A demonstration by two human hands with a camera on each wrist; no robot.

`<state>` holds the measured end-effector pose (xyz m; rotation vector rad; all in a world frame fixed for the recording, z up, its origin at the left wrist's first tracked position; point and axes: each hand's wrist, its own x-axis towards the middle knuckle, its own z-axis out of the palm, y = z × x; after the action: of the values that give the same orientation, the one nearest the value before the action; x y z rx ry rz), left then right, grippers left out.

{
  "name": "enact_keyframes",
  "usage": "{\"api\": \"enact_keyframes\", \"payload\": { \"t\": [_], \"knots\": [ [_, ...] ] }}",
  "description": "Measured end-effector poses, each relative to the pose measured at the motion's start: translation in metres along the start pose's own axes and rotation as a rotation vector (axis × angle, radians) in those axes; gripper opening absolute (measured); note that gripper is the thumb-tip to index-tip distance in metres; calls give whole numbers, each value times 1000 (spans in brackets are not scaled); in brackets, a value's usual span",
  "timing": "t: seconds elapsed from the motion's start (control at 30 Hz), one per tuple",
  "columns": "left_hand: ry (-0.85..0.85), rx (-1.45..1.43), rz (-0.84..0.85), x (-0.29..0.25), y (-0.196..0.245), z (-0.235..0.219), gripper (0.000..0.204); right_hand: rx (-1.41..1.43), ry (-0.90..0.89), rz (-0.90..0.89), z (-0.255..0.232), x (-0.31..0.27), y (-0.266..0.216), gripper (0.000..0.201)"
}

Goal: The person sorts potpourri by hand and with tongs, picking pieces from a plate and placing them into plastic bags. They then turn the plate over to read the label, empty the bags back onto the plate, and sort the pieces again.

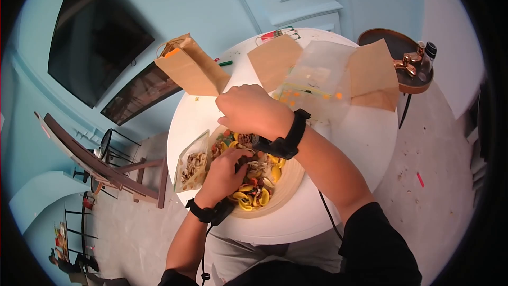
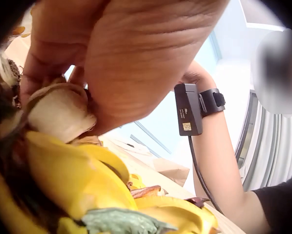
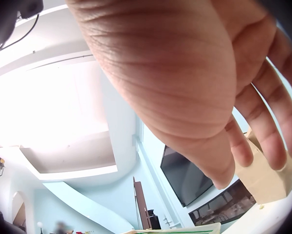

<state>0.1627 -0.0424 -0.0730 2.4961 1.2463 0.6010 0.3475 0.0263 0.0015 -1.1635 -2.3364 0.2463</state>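
Note:
A round wooden plate (image 1: 294, 180) holds a heap of dried pieces, with yellow curled ones (image 1: 244, 199) at its near side. My left hand (image 1: 225, 176) reaches down into the heap; the left wrist view shows its thumb and fingers round a pale tan piece (image 2: 58, 114), above yellow petals (image 2: 70, 178). Over the plate's far edge is my right hand (image 1: 254, 110), raised, back upward. In the right wrist view its fingers (image 3: 257, 114) hang loosely bent and apart, with nothing seen between them. An open clear pouch (image 1: 191, 167) of small pale pieces stands left of the plate.
On the white table (image 1: 365, 143) beyond the plate are a standing paper bag (image 1: 193, 69), brown paper pieces (image 1: 275, 61) and clear pouches (image 1: 320, 69). A side table with a dark tray (image 1: 383, 42) stands at back right, a wooden chair (image 1: 95, 156) at left. Cables hang from both wrists.

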Motion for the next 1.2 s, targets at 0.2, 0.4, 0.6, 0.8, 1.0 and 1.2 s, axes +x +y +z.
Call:
{"api": "enact_keyframes", "payload": {
  "t": [0.2,0.4,0.6,0.8,1.0,1.2],
  "knots": [
    [40,-296,-302,-5,16,-10,30,-35,-14,-6,-8,-5,-11,27],
    [76,-421,-274,4,11,-14,35,-58,25,-21,-12,-10,-14,28],
    [148,-100,-107,-7,21,-23,36,-50,5,7,-17,-10,-17,31],
    [-131,182,-130,-30,23,-31,38,-50,-13,2,-16,-11,-19,32],
    [-210,41,-231,-30,5,-24,31,-56,-58,-7,-13,-7,-20,35],
    [-10,-285,-335,-17,5,-24,21,-85,-87,15,-14,-6,-18,38]
  ]
}}
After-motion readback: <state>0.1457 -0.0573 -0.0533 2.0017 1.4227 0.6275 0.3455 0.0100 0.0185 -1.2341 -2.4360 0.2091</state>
